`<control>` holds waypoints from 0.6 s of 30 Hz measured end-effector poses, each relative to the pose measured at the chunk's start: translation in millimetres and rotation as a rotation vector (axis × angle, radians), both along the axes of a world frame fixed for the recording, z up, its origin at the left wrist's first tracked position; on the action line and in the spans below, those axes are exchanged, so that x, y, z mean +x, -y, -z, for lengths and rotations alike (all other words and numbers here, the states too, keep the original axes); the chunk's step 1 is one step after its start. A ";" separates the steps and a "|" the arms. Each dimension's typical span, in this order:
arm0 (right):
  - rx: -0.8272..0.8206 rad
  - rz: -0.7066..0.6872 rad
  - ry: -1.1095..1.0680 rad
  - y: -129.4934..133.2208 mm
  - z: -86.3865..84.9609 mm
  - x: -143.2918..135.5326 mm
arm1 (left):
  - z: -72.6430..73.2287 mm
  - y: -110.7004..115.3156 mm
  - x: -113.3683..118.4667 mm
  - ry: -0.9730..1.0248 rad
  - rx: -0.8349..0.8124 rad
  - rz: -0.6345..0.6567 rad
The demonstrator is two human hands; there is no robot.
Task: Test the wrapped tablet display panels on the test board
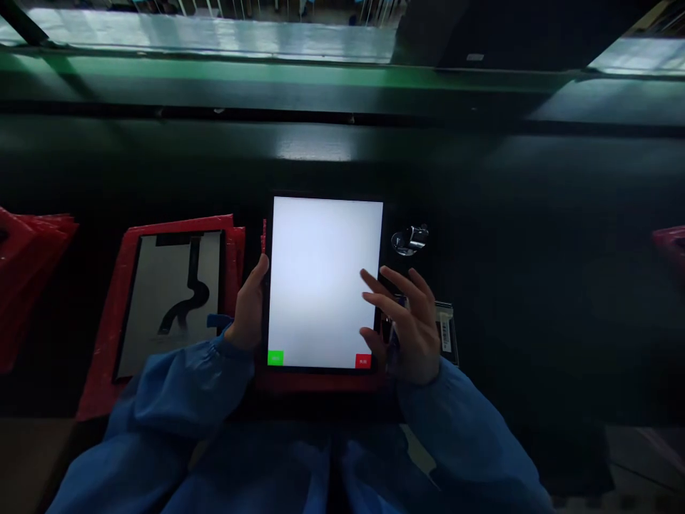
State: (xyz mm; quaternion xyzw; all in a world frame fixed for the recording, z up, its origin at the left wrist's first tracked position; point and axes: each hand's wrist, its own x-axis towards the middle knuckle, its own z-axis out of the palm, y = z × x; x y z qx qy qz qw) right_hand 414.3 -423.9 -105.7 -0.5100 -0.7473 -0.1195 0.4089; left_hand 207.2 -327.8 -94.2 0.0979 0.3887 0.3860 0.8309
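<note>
A lit tablet-like screen (pixel 324 278) glows almost wholly white, with a green block at its lower left corner and a red one at its lower right. My left hand (pixel 249 303) grips its left edge, thumb along the side and the other fingers hidden behind. Over the right edge, my right hand (pixel 409 321) is open with spread fingers, some reaching across the white display; whether they touch it I cannot tell. Partly covered by that hand is a small device with a white barcode label (pixel 445 332). Red wrapping (pixel 321 382) shows beneath the screen.
To the left, a display panel with a black flex cable (pixel 171 307) lies on red padded sheets (pixel 101 371). More red packaging (pixel 32 271) is at the far left. A shiny clear object (pixel 410 240) sits right of the screen on the dark bench (pixel 535 285).
</note>
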 end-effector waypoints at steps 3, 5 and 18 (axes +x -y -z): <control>0.072 0.050 -0.053 -9.4 -22.4 14.2 | -1.6 0.5 1.4 -0.017 -0.013 -0.032; 0.105 0.127 -0.084 -25.2 -42.2 25.7 | -2.6 1.4 2.0 -0.022 -0.016 -0.060; -0.204 0.260 0.255 -72.0 -71.5 37.9 | 0.3 3.8 3.0 -0.051 0.009 0.045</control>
